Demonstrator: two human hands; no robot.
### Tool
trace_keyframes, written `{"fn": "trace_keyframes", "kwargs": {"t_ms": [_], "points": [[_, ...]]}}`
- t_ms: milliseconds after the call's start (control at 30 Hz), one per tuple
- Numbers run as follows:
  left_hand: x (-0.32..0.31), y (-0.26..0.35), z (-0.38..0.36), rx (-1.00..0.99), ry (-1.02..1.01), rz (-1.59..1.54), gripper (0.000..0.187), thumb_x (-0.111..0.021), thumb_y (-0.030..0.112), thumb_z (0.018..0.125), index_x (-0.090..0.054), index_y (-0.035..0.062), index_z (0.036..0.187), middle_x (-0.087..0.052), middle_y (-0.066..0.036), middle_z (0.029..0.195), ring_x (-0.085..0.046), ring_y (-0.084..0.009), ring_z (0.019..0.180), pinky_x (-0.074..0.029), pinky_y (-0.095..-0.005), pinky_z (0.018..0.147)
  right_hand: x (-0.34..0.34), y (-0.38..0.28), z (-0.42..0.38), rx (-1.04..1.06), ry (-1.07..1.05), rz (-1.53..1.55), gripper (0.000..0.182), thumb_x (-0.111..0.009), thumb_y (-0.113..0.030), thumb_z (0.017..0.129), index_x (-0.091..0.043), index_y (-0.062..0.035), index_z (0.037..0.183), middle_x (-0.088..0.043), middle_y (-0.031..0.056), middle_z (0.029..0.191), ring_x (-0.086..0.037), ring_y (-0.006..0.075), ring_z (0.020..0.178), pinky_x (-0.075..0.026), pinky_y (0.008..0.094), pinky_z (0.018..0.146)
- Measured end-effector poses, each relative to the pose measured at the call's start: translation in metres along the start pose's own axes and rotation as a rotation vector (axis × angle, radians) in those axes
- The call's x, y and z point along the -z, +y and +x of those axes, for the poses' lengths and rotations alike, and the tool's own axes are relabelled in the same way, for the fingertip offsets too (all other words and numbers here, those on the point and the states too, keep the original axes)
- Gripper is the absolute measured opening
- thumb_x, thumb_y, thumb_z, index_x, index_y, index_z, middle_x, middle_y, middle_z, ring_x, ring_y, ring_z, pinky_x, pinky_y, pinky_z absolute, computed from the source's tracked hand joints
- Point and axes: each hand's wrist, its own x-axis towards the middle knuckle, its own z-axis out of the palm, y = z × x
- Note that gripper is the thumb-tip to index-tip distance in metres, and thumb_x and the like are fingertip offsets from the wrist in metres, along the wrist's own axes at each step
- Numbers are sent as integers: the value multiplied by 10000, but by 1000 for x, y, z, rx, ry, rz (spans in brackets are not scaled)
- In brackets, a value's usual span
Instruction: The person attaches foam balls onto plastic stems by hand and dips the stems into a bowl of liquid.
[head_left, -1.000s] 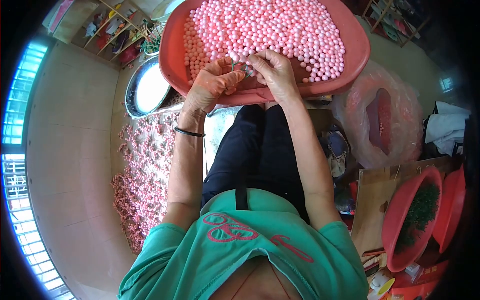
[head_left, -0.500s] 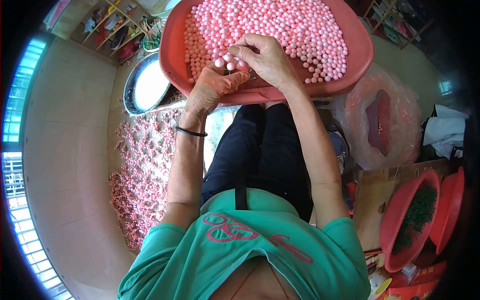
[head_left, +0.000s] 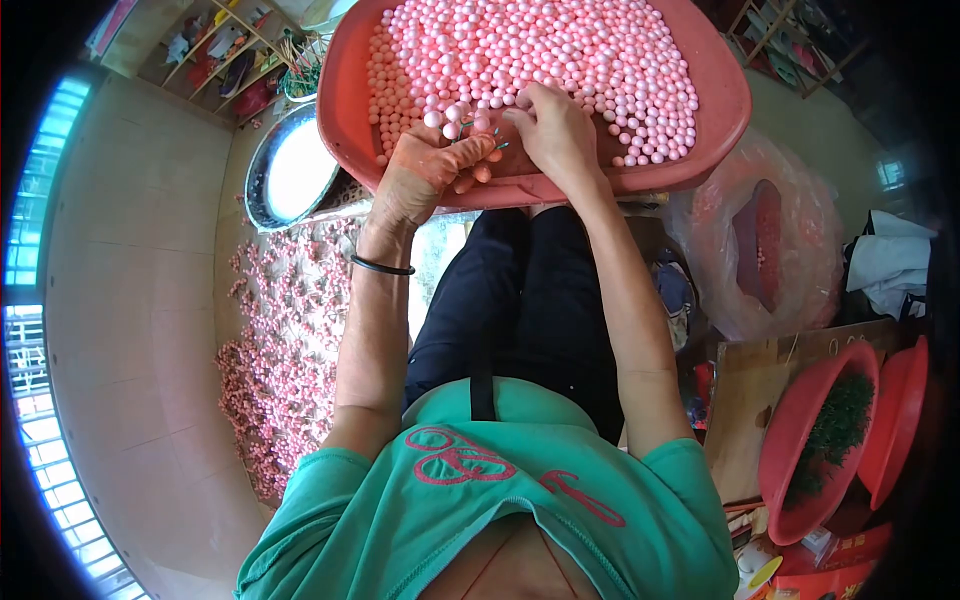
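Pink bead cluster point(head_left: 453, 130): above the near-left part of the red basin point(head_left: 718, 95).
Left hand point(head_left: 437, 165): pinching the cluster, green stem tips point(head_left: 502, 146) poking out.
Right hand point(head_left: 555, 135): over the basin's near middle; whether it holds a bead, cannot tell.
Pinch: best steady, stem tips exposed.

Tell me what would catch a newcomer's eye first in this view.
Probably the big red tub of pink beads at the top middle, with the left hand holding a small bead cluster over its near side and the right hand beside it. Next, perhaps, the green shirt at the bottom and the many pink sprigs spread at the left.
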Motion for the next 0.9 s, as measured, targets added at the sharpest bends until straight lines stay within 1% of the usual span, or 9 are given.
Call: {"fn": "trace_keyframes", "kwargs": {"t_ms": [67, 100, 167, 267, 367, 467, 567, 667, 900], "points": [[1, -3, 2, -18, 10, 35, 200, -719, 181, 853, -693, -14, 886, -674, -74, 726, -578, -90, 566, -411, -194, 481, -7, -2, 1, 31, 24, -113, 199, -698, -219, 808, -632, -31, 820, -659, 147, 816, -644, 336, 752, -485, 432, 670], [0, -3, 2, -27, 14, 52, 198, -717, 177, 852, -692, -17, 885, -676, -79, 729, -591, -96, 573, -425, -193, 485, -7, -3, 1, 22, 13, -105, 202, -690, -218, 810, -624, -27, 813, -656, 151, 822, -644, 339, 767, -485, 444, 678], [-3, -2, 2, -24, 38, -11, 204, -712, 168, 854, -686, -31, 894, -676, -88, 733, -613, -111, 595, -464, -200, 513, -5, -6, 1, 6, -10, -87, 210, -675, -215, 815, -607, -18, 800, -649, 160, 833, -643, 345, 796, -484, 468, 693], [-4, -2, 3, -22, 81, -53, 207, -709, 154, 854, -677, -44, 903, -679, -100, 748, -640, -131, 628, -509, -212, 557, 4, -7, 0, -55, 26, 238, 225, -687, -211, 820, -633, 7, 807, -659, 170, 796, -649, 313, 750, -491, 421, 681], [-4, -7, 6, -40, 129, -62, 194, -709, 136, 851, -671, -45, 908, -681, -102, 765, -644, -135, 636, -521, -217, 569, 12, -15, -9, -136, 17, 582, 249, -698, -222, 842, -662, 25, 850, -676, 149, 781, -643, 228, 722, -491, 346, 680], [-5, -9, 7, -39, 161, -40, 169, -710, 120, 846, -672, -36, 899, -678, -92, 767, -638, -127, 637, -518, -215, 566, 8, -19, -21, -230, 44, 897, 259, -703, -232, 859, -673, 22, 902, -687, 108, 802, -617, 142, 730, -480, 285, 689], [-7, -8, 5, -34, 159, 9, 148, -709, 112, 844, -676, -25, 889, -667, -71, 747, -622, -112, 627, -503, -209, 560, 9, -23, -25, -236, 8, 943, 244, -691, -221, 873, -669, 22, 887, -690, 86, 804, -617, 123, 744, -481, 279, 695], [-9, -5, 3, -42, 143, 59, 154, -721, 112, 832, -663, -20, 887, -658, -59, 757, -593, -110, 619, -479, -218, 564, 4, -18, -24, -129, 33, 836, 218, -695, -195, 868, -669, 21, 877, -689, 92, 798, -618, 115, 740, -478, 270, 683], [-14, -1, 0, -58, 142, 75, 140, -724, 94, 817, -641, -14, 846, -640, -47, 740, -569, -106, 608, -462, -223, 564, 7, -21, -24, -33, 53, 796, 190, -707, -162, 852, -653, 18, 829, -691, 93, 766, -628, 130, 698, -480, 294, 641]]}}
